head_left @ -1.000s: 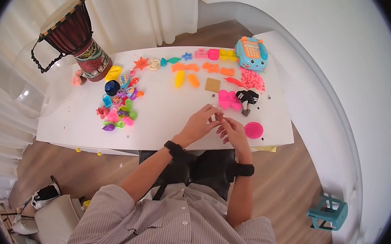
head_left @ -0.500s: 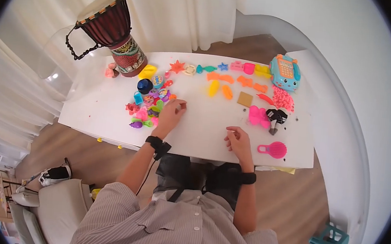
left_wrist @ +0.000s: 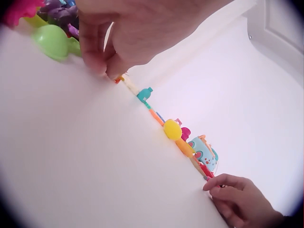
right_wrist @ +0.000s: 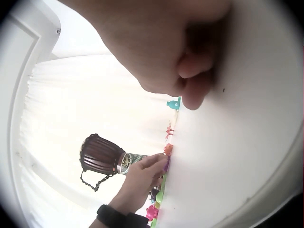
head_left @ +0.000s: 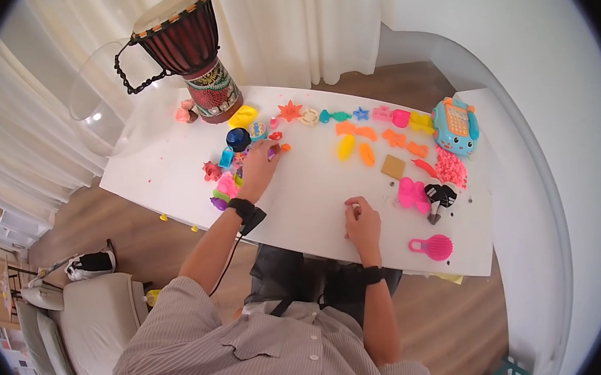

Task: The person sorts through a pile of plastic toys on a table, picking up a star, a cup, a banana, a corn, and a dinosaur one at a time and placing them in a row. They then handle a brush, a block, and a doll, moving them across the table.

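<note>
The whole spread is carried by a white counter [head_left: 307, 195], at whose far left corner a tall dark red wooden drum with a patterned base [head_left: 201, 57] is seen. In front of the drum, the left part of the counter is taken up by a heap of small coloured plastic toys [head_left: 227, 185]. At the far right, a light blue toy telephone with orange keys [head_left: 454, 129] is placed. The left hand [head_left: 259, 169] is held over the heap, its fingers and thumb bent downward and tips close together; whether anything is pinched by them cannot be told. The right hand [head_left: 364, 225] is held well apart from it, at the near side of the counter, with its fingers loosely curled. To its right, a bright pink brush-shaped toy with a looped handle [head_left: 437, 248] is laid. Beyond that, a black-and-white striped object [head_left: 441, 194] is set just beside a bright pink lobed plastic piece [head_left: 413, 194], and a flat tan square [head_left: 393, 167] is placed farther back. A yellow plastic oval [head_left: 346, 146] and an orange plastic oval [head_left: 366, 154] are laid side by side near the square. At the left hand's fingertips, a small purple toy [head_left: 272, 154] is partly hidden, with a small orange piece [head_left: 286, 148] seen just beside it
</note>
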`<state>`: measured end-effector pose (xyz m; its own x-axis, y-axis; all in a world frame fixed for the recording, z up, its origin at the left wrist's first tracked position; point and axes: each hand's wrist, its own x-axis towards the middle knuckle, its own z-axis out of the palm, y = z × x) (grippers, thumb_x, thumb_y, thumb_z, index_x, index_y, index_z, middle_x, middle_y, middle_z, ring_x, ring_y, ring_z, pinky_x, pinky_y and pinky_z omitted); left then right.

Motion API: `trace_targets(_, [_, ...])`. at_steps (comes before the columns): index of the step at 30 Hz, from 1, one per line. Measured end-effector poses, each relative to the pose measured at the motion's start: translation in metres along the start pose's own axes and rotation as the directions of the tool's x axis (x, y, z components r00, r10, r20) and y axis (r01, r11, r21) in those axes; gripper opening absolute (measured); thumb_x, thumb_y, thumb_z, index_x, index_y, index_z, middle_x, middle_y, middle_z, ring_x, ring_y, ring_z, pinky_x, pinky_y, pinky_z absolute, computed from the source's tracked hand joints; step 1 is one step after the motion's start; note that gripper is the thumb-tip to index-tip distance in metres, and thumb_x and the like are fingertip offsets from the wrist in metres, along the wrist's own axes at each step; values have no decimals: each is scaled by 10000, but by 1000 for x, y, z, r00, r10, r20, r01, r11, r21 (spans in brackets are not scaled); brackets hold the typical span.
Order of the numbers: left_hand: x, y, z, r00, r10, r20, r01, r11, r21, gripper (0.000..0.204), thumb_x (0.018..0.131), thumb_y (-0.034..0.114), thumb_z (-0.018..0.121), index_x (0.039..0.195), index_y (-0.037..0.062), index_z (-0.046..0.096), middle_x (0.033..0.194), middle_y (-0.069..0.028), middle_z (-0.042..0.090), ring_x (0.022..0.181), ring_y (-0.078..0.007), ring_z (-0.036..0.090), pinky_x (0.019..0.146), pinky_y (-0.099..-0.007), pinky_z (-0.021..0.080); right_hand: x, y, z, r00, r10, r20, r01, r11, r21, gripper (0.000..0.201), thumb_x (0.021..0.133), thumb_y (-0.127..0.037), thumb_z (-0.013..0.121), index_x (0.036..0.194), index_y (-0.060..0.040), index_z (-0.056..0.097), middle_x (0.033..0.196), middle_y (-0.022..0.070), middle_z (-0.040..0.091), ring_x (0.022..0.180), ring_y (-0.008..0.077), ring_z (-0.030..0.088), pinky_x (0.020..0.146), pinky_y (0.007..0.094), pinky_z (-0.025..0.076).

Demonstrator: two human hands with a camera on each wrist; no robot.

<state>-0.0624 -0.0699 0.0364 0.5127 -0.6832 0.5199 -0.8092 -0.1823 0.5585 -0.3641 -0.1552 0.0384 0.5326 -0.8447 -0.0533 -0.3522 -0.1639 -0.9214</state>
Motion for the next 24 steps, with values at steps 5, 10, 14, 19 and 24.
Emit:
trace_targets(5, [70, -15, -18, 991, -132, 0, 132, 989, 64, 204, 899, 150, 724, 1090, 77, 726, 1047, -124, 757, 1008, -359, 716, 849, -457, 569, -1, 5, 7, 947, -259, -190, 212, 949, -235, 66, 969, -107, 643, 1015, -96, 688, 601, 105, 597, 533, 302, 637, 549, 417, 492])
trace_targets(10, [126, -66, -2, 982, -155, 109, 129, 969, 210, 173, 870, 177, 730, 1035, 128, 745, 1003, -73, 780, 958, -339, 740, 826, -441, 582, -3, 6, 7, 953, -227, -200, 188, 962, -198, 58, 954, -98, 655, 1005, -96, 682, 609, 124, 592, 580, 338, 627, 564, 442, 481])
trace_targets(14, [147, -81, 11, 957, -183, 225, 128, 963, 236, 179, 853, 169, 734, 1029, 152, 764, 989, -55, 797, 965, -294, 757, 825, -417, 592, -2, 6, 7, 953, -213, -216, 171, 966, -194, 56, 948, -88, 660, 999, -96, 681, 602, 122, 587, 562, 333, 619, 553, 441, 472])
trace_targets(19, [155, -103, 30, 877, -267, 399, 211, 961, 178, 186, 860, 186, 743, 1043, 180, 778, 995, -44, 808, 982, -251, 764, 825, -405, 592, 1, 12, 10, 946, -230, -231, 188, 964, -188, 64, 942, -74, 665, 1001, -96, 672, 590, 119, 578, 548, 334, 610, 545, 443, 464])
trace_targets(24, [153, -96, 25, 897, -306, 319, 211, 931, 299, 317, 851, 294, 781, 1131, 156, 730, 1146, -121, 777, 1037, -319, 747, 846, -439, 586, 0, 8, 9, 941, -242, -237, 199, 961, -193, 69, 942, -73, 665, 1007, -96, 662, 588, 119, 577, 547, 339, 608, 548, 443, 469])
